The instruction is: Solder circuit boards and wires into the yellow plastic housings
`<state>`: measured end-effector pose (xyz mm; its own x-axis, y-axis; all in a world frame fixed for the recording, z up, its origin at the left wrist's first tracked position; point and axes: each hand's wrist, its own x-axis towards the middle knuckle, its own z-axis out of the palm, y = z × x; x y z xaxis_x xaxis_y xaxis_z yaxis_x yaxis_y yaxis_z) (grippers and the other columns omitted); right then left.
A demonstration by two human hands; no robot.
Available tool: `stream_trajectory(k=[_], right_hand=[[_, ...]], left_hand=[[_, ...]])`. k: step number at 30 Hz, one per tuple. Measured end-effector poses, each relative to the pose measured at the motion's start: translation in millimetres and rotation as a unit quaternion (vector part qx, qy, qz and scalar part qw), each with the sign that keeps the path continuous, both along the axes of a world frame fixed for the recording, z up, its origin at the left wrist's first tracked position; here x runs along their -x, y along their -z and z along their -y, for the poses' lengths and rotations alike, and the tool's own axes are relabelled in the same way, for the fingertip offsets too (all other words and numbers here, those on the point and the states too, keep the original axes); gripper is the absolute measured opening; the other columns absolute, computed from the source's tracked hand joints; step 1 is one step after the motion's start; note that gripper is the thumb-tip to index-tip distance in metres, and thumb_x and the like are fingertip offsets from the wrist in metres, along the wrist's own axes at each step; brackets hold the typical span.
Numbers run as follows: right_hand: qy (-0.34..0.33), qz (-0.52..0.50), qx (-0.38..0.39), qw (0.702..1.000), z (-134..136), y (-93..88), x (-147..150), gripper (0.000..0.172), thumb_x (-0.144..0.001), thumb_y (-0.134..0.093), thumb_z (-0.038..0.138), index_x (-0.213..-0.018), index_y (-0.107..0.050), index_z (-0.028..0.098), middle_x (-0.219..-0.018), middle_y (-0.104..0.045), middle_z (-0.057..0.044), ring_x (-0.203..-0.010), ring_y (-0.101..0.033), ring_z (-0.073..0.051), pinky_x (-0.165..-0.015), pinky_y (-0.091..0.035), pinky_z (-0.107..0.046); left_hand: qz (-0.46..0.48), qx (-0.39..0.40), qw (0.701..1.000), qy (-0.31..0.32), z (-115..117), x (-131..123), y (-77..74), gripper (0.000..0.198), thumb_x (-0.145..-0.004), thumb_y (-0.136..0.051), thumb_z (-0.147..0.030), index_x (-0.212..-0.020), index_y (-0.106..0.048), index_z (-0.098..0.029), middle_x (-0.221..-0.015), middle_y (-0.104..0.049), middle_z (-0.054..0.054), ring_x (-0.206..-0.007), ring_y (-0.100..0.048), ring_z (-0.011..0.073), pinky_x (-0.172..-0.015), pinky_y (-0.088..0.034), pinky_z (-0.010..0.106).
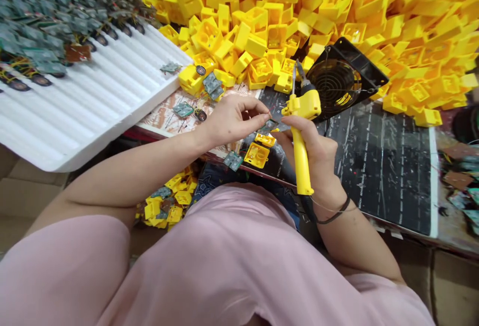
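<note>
My right hand is wrapped round the handle of a yellow soldering gun, whose metal tip points up and away from me. The fingertips of my left hand are pinched on a thin wire, partly hidden, above a small circuit board on the black mat. Just below my hands an open yellow plastic case lies at the bench edge. Beside it is another circuit board. Left of my left hand sit a board and a small round speaker with wires.
A large heap of yellow cases covers the back. A black fan stands tilted behind the gun. At left, a white ribbed foam tray bears many wired boards. More yellow cases lie below the bench edge.
</note>
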<state>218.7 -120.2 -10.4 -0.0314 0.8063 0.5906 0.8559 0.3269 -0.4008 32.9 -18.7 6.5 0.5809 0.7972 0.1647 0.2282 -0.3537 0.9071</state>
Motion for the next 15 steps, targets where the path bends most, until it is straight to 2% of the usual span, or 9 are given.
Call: stream_trajectory(k=[3,8,11,13,15], right_hand=[[-0.006,0.012,-0.001,1.0,1,-4.7,0,0.024,-0.097,-0.068,0.034,-0.12,-0.063,0.029,-0.093,-0.079,0.004,-0.066,-0.073,-0.013,-0.066,-0.058,-0.022],[-0.012,0.03,-0.066,0.997,-9,-9.0,2,0.021,-0.1,-0.064,0.034,-0.12,-0.062,0.03,-0.096,-0.078,0.003,-0.071,-0.074,-0.014,-0.07,-0.057,-0.023],[-0.009,0.061,-0.044,0.997,-16,-9.8,2,0.019,-0.102,-0.058,0.034,-0.12,-0.061,0.03,-0.095,-0.078,0.003,-0.076,-0.076,-0.016,-0.071,-0.057,-0.025],[-0.01,0.062,-0.031,0.998,-19,-9.9,4,0.018,-0.103,-0.055,0.034,-0.12,-0.06,0.03,-0.093,-0.078,0.003,-0.077,-0.076,-0.016,-0.071,-0.057,-0.026],[-0.015,0.035,-0.034,0.999,-20,-10.0,8,0.017,-0.103,-0.056,0.033,-0.12,-0.059,0.03,-0.091,-0.077,0.003,-0.074,-0.074,-0.015,-0.069,-0.058,-0.026]], left_hand=[[-0.026,-0.039,0.999,0.016,-2,2,1.5,0.019,-0.082,-0.064,-0.029,-0.085,-0.078,-0.017,-0.077,-0.074,0.002,-0.069,-0.064,0.0114,-0.063,-0.048,0.023],[-0.088,-0.05,0.992,0.068,-6,3,0.1,0.024,-0.083,-0.061,-0.025,-0.092,-0.081,-0.018,-0.084,-0.078,0.002,-0.074,-0.067,0.0128,-0.071,-0.051,0.024],[-0.114,-0.104,0.985,0.075,-4,3,-0.9,0.03,-0.086,-0.056,-0.024,-0.101,-0.082,-0.022,-0.091,-0.079,0.003,-0.08,-0.069,0.0139,-0.077,-0.052,0.026],[-0.112,-0.131,0.98,0.098,-1,1,0.8,0.03,-0.086,-0.057,-0.026,-0.101,-0.082,-0.022,-0.091,-0.078,0.003,-0.082,-0.07,0.0145,-0.078,-0.051,0.026],[-0.097,-0.122,0.981,0.112,1,-1,3.9,0.027,-0.085,-0.059,-0.029,-0.096,-0.082,-0.021,-0.087,-0.076,0.004,-0.08,-0.069,0.0144,-0.075,-0.051,0.025]])
